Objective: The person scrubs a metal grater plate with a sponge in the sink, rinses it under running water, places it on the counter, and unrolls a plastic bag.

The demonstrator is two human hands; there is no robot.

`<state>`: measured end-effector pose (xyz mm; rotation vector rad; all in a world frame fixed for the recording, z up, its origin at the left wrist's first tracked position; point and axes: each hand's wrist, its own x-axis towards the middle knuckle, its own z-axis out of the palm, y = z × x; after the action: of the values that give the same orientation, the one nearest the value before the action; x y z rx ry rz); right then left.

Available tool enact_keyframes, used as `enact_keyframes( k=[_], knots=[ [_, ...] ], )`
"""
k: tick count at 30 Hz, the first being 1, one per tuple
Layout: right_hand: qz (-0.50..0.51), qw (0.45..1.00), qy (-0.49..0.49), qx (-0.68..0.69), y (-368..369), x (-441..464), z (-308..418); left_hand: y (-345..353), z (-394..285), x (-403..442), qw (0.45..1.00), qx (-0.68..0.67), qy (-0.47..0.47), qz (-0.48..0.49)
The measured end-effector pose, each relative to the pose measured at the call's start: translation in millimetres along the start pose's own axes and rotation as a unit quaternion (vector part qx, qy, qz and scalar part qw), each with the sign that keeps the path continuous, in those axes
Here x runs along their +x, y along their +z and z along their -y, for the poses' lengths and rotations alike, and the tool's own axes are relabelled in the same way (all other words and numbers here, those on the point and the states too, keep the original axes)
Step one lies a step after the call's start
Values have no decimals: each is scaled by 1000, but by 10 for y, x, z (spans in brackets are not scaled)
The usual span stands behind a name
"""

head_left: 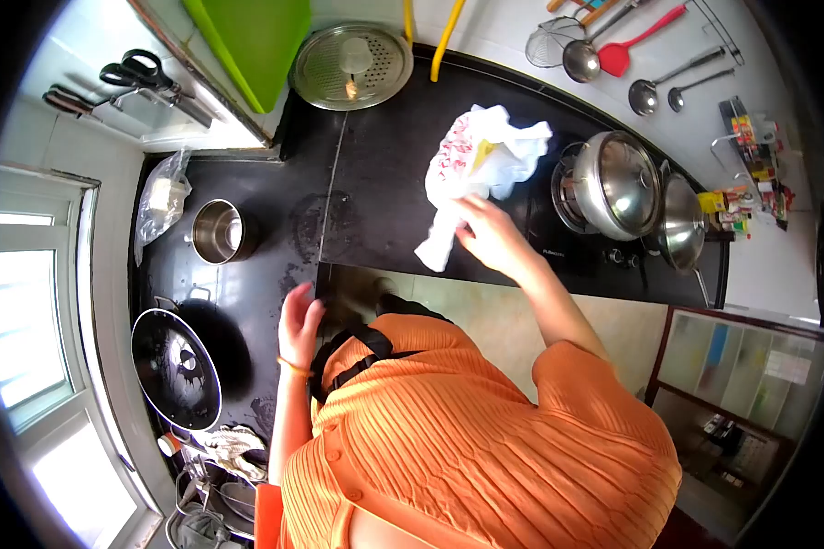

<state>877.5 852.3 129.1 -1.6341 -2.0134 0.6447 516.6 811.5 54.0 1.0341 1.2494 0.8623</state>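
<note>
A crumpled white plastic bag (453, 160) with red print lies on the black counter beside the stove, and something yellow shows through it. At its near side my right hand (493, 236) has its fingers closed on the bag. A twisted end of the bag hangs left of those fingers, toward the counter's front edge. My left hand (298, 322) is held over the counter corner, fingers loosely bent and apart, with nothing in it. The closest object to it is a small steel pot (218, 234), up and to the left.
On the stove (572, 188) stand a lidded steel pot (621, 183) and a lidded pan (679, 220). A perforated steel tray (320, 78) lies at the back. A black wok lid (169, 366), a clear bag (163, 197) and a dish rack (201, 512) line the left. Ladles (645, 96) hang on the wall.
</note>
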Motion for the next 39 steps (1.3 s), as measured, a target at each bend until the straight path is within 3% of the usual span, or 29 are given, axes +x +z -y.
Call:
enact_keyframes(
  k=[1,2,3,7,9,11,15,18,19,21,23,26,28,31,34,35,37,39],
  knots=[
    [-22,999,-43,-20,85,-54,-52,165,-112,162,996,53,64,42],
    [-43,999,-21,-26,108,-75,25,382,-380,248,985,122,92,73],
    [-60,997,-30,-45,89,-82,116,591,-560,338,982,118,79,128],
    [-132,990,-44,-21,98,-98,239,1340,-1159,513,928,208,192,240],
    [-149,988,-36,26,100,-141,283,1451,-1039,683,857,289,360,229],
    [-144,987,-62,44,51,-203,392,1448,-1015,641,916,205,252,234],
    [-68,989,-90,101,132,-270,554,1095,-1196,544,896,264,288,209],
    [-9,971,-106,215,-20,-102,648,894,-1253,509,925,239,281,93],
    [-52,964,-128,226,5,-1,601,842,-1310,487,920,251,290,85],
    [-54,974,-134,173,61,209,534,796,-1362,428,896,270,333,115],
    [37,986,-142,78,46,379,481,803,-1326,350,888,269,348,130],
    [20,971,-199,-131,15,416,135,765,-1266,248,904,254,309,149],
    [-18,964,-172,-200,-171,302,20,744,-1167,222,901,250,322,148],
    [49,961,21,-273,-467,80,157,739,-1095,186,900,249,319,162],
    [11,946,-33,-322,-670,-133,133,772,-1068,184,891,263,341,142],
    [147,917,103,-357,-811,-167,240,782,-1054,185,891,263,342,144],
    [70,938,134,-312,-920,-361,229,810,-1027,200,898,264,329,123],
    [75,926,184,-321,-950,-449,238,862,-1025,200,894,270,330,138]
  ],
)
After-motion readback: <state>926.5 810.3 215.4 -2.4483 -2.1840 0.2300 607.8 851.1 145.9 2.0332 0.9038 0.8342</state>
